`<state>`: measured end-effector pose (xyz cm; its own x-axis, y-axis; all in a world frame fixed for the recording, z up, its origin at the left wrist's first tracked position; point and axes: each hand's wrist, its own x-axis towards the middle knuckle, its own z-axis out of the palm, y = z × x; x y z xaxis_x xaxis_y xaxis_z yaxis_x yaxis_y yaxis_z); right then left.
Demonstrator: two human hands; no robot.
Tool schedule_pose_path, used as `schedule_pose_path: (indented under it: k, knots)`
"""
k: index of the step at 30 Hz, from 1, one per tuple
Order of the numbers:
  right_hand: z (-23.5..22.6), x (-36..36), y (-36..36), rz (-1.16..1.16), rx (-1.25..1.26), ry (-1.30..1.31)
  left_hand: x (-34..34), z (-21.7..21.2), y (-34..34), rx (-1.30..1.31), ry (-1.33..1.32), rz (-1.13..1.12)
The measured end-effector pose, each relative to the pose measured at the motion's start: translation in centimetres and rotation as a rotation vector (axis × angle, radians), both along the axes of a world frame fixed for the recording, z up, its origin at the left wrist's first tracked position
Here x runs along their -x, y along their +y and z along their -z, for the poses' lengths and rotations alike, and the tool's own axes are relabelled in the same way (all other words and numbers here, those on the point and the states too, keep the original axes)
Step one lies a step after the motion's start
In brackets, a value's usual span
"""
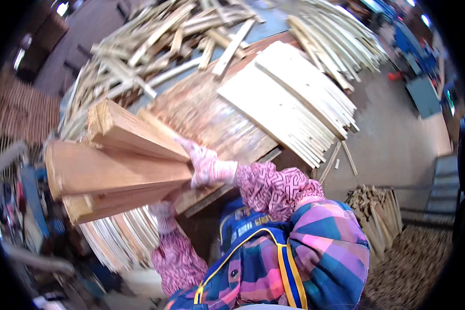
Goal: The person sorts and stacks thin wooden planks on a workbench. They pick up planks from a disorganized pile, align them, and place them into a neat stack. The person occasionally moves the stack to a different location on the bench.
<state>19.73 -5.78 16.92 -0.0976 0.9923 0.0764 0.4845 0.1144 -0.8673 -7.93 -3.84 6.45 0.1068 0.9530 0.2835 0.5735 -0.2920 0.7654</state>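
Several thick wooden boards [119, 173] are held in a loose bundle that fans out toward the left, close to the camera. My right hand [206, 164], in a pale glove, grips their right-hand ends. Below the bundle, my left hand [164, 213] holds the boards from underneath, its fingers mostly hidden by the wood. Pink patterned sleeve covers reach up both forearms. Just beyond my right hand lies the wooden worktable [212, 119], its surface worn and scuffed.
Pale strips [289, 98] lie side by side on the table's right. A jumbled heap of offcuts [175, 41] spreads behind, beside another row of strips [336, 36]. Stacked slats [121, 237] stand lower left; a bundle of sticks [374, 212] sits lower right.
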Motion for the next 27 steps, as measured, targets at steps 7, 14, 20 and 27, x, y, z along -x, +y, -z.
schedule_pose_path:
  k: [7, 14, 20, 27]
  knots:
    - [-0.1, -10.4, -8.8, 0.372, 0.004, 0.440, -15.9, -9.5, -1.5, 0.414, -0.379, 0.366]
    - [5.2, -22.9, -19.0, 0.520, 0.044, 1.148, -40.5, -16.8, -6.4, 0.989, -0.262, 0.643]
    - [16.6, -38.5, -31.8, 0.821, -0.368, 1.040, -67.1, -16.9, -16.6, 0.893, 0.396, 0.997]
    - [13.6, -54.5, -40.6, 1.078, -0.590, 1.181, -87.7, -16.9, -23.2, 0.520, 0.652, 1.287]
